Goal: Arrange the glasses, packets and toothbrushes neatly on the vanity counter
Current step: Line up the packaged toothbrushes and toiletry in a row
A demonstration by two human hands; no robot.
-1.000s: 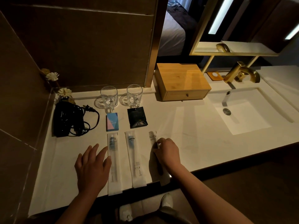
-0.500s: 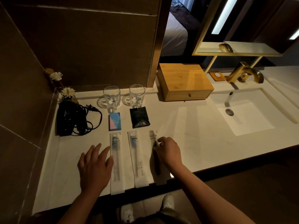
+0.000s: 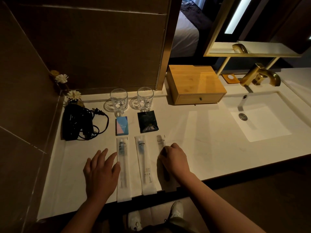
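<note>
Two clear glasses (image 3: 118, 100) (image 3: 145, 97) stand on coasters at the back of the white counter (image 3: 210, 140). In front of them lie a blue packet (image 3: 121, 126) and a black packet (image 3: 147, 121). Three wrapped toothbrushes lie side by side near the front edge: left (image 3: 124, 174), middle (image 3: 144, 165), right (image 3: 160, 142). My left hand (image 3: 101, 172) rests flat with fingers apart, touching the left wrapper's edge. My right hand (image 3: 175, 158) is curled on the right wrapper and hides its middle.
A black hair dryer (image 3: 75, 122) with coiled cord sits at the left by small flowers (image 3: 74, 95). A wooden drawer box (image 3: 196, 83) stands behind, right of the glasses. The sink (image 3: 262, 121) and gold faucet (image 3: 262, 76) are to the right.
Both hands stay almost where they were; my right hand has shifted only slightly on the right wrapper. The view has drifted a little.
</note>
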